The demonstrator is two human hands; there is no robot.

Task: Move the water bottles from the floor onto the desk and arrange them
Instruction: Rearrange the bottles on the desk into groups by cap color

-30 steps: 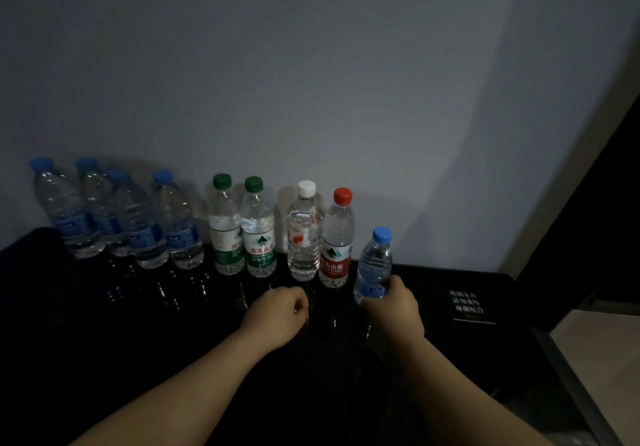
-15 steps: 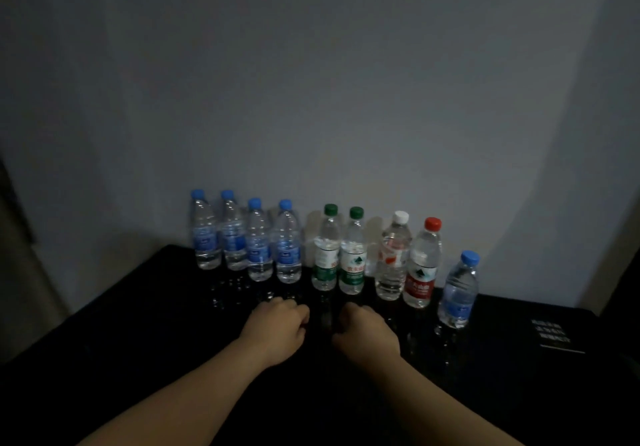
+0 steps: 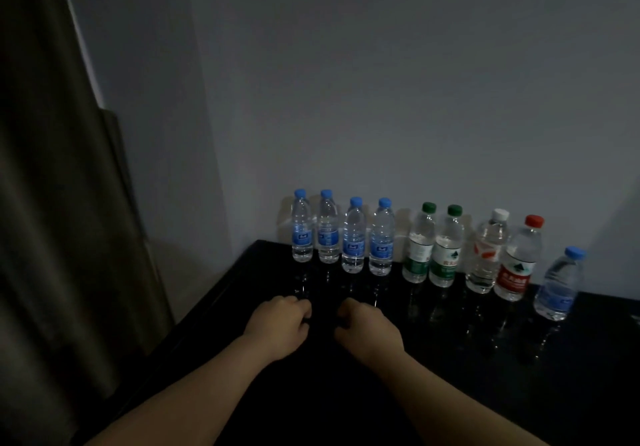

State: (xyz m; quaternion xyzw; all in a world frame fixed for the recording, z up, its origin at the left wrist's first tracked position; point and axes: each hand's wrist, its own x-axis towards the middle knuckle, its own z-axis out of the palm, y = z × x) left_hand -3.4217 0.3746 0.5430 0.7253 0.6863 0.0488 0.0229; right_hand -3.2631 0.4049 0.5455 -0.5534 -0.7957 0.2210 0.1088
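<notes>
Several water bottles stand upright in a row along the wall on the black desk (image 3: 450,393). From the left come several blue-capped bottles (image 3: 353,237), two green-capped bottles (image 3: 446,251), a white-capped bottle (image 3: 486,255), a red-capped bottle (image 3: 517,265) and a short blue-capped bottle (image 3: 559,286) at the right end. My left hand (image 3: 277,324) and my right hand (image 3: 367,329) lie on the desk in front of the row, side by side, fingers curled, holding nothing and touching no bottle.
A dark curtain (image 3: 52,220) hangs at the left beside the desk's left edge. The grey wall (image 3: 381,99) stands directly behind the bottles.
My right hand let go of the short blue-capped bottle at the right end and drew back to the left, beside my left hand. The view has swung left, bringing the curtain in.
</notes>
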